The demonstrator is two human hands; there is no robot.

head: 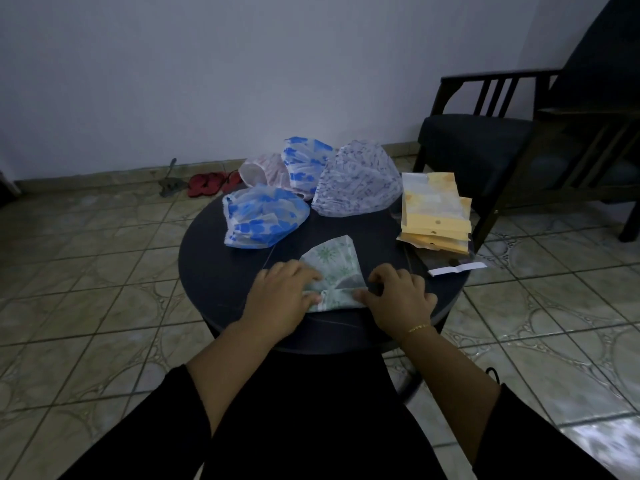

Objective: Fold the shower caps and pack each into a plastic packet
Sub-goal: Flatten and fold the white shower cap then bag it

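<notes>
A: Where is bare table (214,271) lying open?

B: From seven to nine o'clock the dark top is showing nothing on it, and a strip is running through the centre, just beyond the green-patterned cap (334,268).

A: What is crowding the far side?

B: From ten to one o'clock four puffed caps are sitting close together: the blue-spotted cap (265,218), the pink cap (261,169), the second blue cap (304,164) and the lilac cap (358,183).

A: And the right?

B: The yellow packets (433,213) are stacking up at two o'clock, with a clear packet (450,263) and its white strip lying at three. The chair (519,133) is standing just beside that edge.
</notes>
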